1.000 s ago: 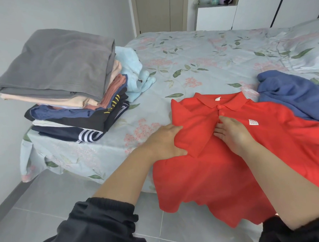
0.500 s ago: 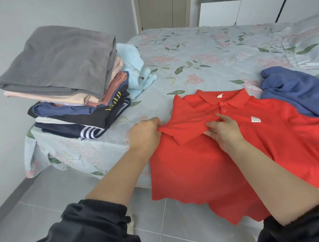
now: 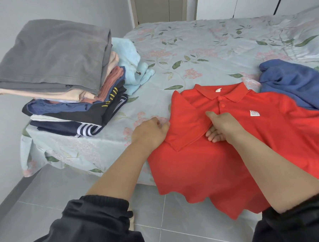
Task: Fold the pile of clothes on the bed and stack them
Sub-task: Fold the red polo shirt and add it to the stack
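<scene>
Item: red polo shirt (image 3: 248, 144), centre-right of frame, flat on bed (image 3: 197, 50), hem overhanging. Likely light, soft, limp; take at fold edges. Left hand (image 3: 152, 132) grips side fold; right hand (image 3: 223, 126) pinches tucked sleeve.

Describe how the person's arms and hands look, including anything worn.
The left sleeve and right sleeve are black, loose fabric with gathered cuffs bunched near the elbows; the forearms below are bare. The left hand and right hand are bare too: no gloves, and no ring, watch or bracelet shows.
</scene>
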`<state>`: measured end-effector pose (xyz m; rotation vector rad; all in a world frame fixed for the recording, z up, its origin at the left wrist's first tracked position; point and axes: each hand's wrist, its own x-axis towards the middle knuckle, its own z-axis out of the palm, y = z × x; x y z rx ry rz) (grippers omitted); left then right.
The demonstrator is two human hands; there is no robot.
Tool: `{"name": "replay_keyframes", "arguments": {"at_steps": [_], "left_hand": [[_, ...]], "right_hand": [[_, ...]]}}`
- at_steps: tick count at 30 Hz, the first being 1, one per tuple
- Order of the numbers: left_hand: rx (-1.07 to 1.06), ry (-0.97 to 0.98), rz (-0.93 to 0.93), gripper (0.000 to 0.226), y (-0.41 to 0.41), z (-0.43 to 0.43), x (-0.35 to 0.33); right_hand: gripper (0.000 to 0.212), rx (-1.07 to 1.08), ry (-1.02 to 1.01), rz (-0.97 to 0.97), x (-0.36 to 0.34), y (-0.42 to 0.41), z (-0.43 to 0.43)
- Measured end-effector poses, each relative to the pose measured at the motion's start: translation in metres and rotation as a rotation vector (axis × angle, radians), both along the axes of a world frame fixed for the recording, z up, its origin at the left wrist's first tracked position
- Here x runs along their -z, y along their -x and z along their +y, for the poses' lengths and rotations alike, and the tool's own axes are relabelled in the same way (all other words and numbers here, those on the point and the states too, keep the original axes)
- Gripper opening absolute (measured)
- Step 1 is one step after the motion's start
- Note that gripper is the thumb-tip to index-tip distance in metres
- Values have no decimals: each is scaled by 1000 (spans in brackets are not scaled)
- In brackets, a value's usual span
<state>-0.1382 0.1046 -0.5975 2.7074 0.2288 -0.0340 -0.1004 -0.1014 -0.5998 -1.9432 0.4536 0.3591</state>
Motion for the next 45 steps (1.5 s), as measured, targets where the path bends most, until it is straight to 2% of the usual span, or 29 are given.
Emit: {"name": "replay_keyframes", "arguments": {"at_steps": [4,7,9,11,13,15,16,17,18,19,20,21,24,26,28,29,32,36,38,40,42,43,45], "left_hand": [[-9,37,7,38,-4,-5,8],[-71,75,8,44,-8,-4,8],[-21,8,-23,53,-8,-9,11],[66,-133,-145,56,-6,-14,15],[160,-212,-272,55,-3,-19,20],[264,-265,-232,59,-3,-24,27],[306,-308,-163,64,-2,-27,32],[332,-349,-88,68,0,-29,37],[342,-371,-29,71,1,-28,41],[336,-375,8,74,2,-27,43],[321,-376,30,77,2,-25,44],[304,-381,47,80,3,-23,44],[255,-387,97,90,6,-19,41],[245,-354,126,89,8,-18,39],[222,-266,90,78,7,-14,34],[199,-226,35,69,6,-11,31],[126,-154,-90,36,3,2,24],[3,-5,37,23,-1,16,16],[13,-181,-5,25,4,13,12],[120,-427,-168,35,8,3,15],[246,-436,-306,45,12,-11,18],[299,-399,-301,49,13,-20,18],[414,-393,-208,55,13,-38,21]], "right_hand": [[31,-159,127,42,-8,-3,-4],[27,-358,291,172,-20,-6,-17],[27,-520,453,239,-25,-3,-22],[33,-591,602,245,-26,-3,-21],[40,-518,759,98,-24,-4,-16],[34,-313,902,-258,-13,-6,-10],[32,-256,906,-480,-6,-4,-5],[35,-307,888,-656,0,-1,2],[41,-462,881,-724,6,1,6],[47,-628,875,-717,14,2,9],[51,-736,884,-625,21,2,9],[52,-762,905,-508,27,0,8],[56,-581,1019,-355,33,-8,1],[60,-516,1080,-451,31,-4,6],[61,-570,1030,-632,30,5,13],[59,-641,1011,-659,31,9,15],[57,-762,1002,-497,37,14,14],[57,-665,993,-429,36,12,6],[56,-611,1031,-507,36,14,5],[53,-527,1041,-709,32,18,5],[51,-462,1022,-817,26,22,3],[52,-472,1040,-793,25,24,-1],[54,-571,1059,-618,29,28,-12]]}}
